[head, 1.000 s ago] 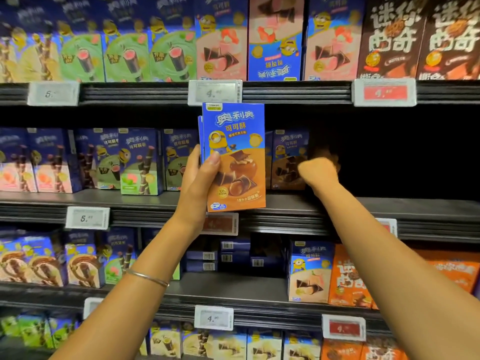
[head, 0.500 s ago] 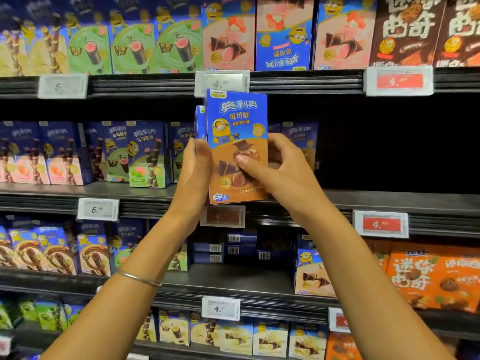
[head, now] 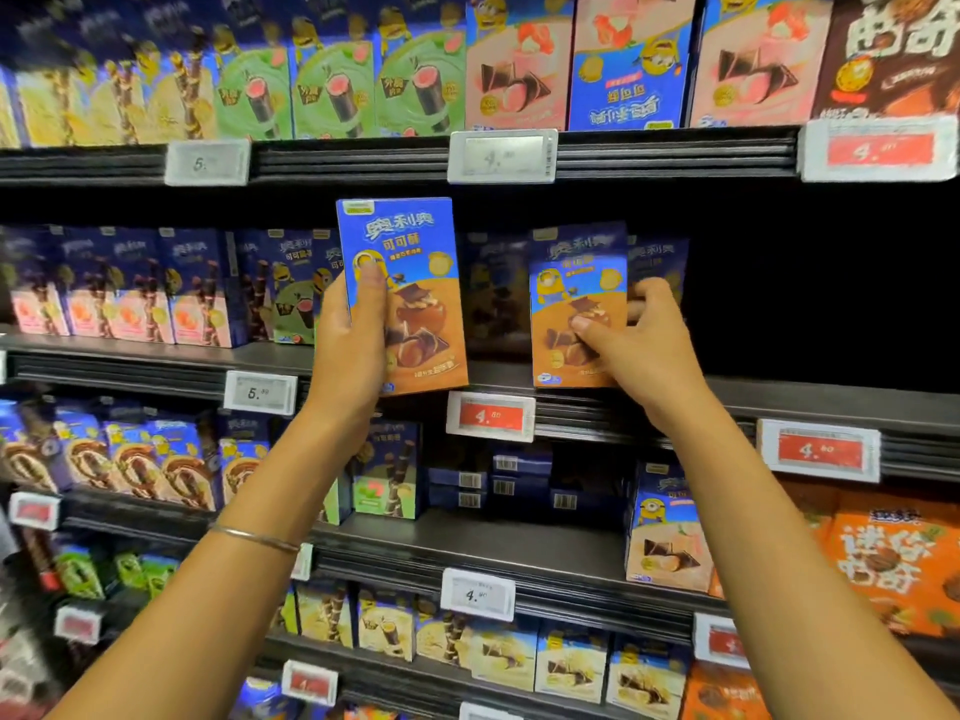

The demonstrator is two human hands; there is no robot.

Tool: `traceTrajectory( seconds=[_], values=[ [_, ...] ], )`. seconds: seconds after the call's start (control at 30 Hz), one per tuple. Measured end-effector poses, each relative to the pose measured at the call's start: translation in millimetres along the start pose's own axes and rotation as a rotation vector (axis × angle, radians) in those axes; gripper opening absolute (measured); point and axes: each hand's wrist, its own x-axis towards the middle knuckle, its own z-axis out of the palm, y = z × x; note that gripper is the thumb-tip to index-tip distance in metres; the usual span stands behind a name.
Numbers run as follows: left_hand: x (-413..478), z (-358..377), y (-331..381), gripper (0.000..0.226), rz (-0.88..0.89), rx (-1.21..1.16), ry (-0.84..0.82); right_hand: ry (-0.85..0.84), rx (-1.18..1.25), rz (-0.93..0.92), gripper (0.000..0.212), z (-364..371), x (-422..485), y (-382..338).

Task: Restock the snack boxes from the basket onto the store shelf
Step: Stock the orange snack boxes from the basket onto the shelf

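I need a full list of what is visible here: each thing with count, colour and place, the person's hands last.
held box: one, blue and orange, in front of the middle shelf
second box: one, blue and orange, at the middle shelf's front
green boxes: three, green, top shelf
pink boxes: two, pink, top shelf, right of the green ones
orange boxes: several, orange, lower right
price tags: many, white or red, on shelf edges
shelves: several, black, stacked tiers
bracelet: one, silver, left wrist
left hand: one, grips the held box
right hand: one, pinches the second box
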Motion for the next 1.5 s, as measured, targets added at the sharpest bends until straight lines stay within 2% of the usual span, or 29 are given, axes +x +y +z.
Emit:
traceTrajectory(
  seconds=[0.23, 0.43, 0.63, 0.8, 0.87, 0.93, 1.03, 1.1, 1.17, 1.2, 1.27, 1.3, 1.33, 1.4, 1.5],
  values=[
    [2, -2, 4, 0.041, -0.016, -0.01, 0.017, 0.049, -0.284, -0.017, 0.052, 39, 20, 9],
    [3, -2, 1, 0.049, -0.025, -0.031, -0.006, 0.029, -0.521, -0.004, 0.041, 70, 36, 2],
    [2, -4, -3, 0.051, -0.045, -0.058, -0.041, 0.004, -0.565, 0.012, 0.039, 89, 44, 0],
    [1, -5, -1, 0.038, -0.05, -0.041, -0.05, -0.01, -0.572, 0.048, 0.03, 97, 47, -2],
    [0, -4, 0, 0.043, -0.059, -0.045, -0.063, -0.027, -0.575, 0.056, 0.03, 99, 49, -2],
    [-2, -4, 1, 0.05, -0.066, -0.048, -0.065, -0.047, -0.565, 0.064, 0.027, 98, 49, -2],
    [-1, -4, 1, 0.045, -0.065, -0.039, -0.067, -0.042, -0.554, 0.07, 0.035, 91, 46, -6],
    [-1, -4, 1, 0.038, -0.077, -0.027, -0.061, 0.073, -0.545, -0.012, 0.042, 84, 37, -11],
    [0, -3, 1, 0.033, -0.085, -0.037, -0.056, 0.159, -0.379, -0.141, 0.043, 77, 21, -20],
    [-1, -1, 2, 0.035, -0.083, -0.045, -0.058, 0.12, -0.227, -0.179, 0.043, 74, 11, -26],
    [-4, 6, 3, 0.044, -0.072, -0.054, -0.072, -0.107, 0.085, -0.153, 0.044, 70, -8, -39],
    [-6, 10, 3, 0.047, -0.064, -0.057, -0.084, -0.22, 0.151, -0.121, 0.045, 69, -16, -42],
    [-7, 14, 4, 0.048, -0.06, -0.062, -0.091, -0.291, 0.149, -0.122, 0.046, 67, -22, -44],
    [-10, 22, 5, 0.047, -0.056, -0.089, -0.105, -0.297, 0.061, -0.179, 0.046, 64, -29, -46],
    [-14, 29, 8, 0.07, -0.061, -0.135, -0.144, -0.267, 0.031, -0.17, 0.046, 53, -28, -45]
  ],
)
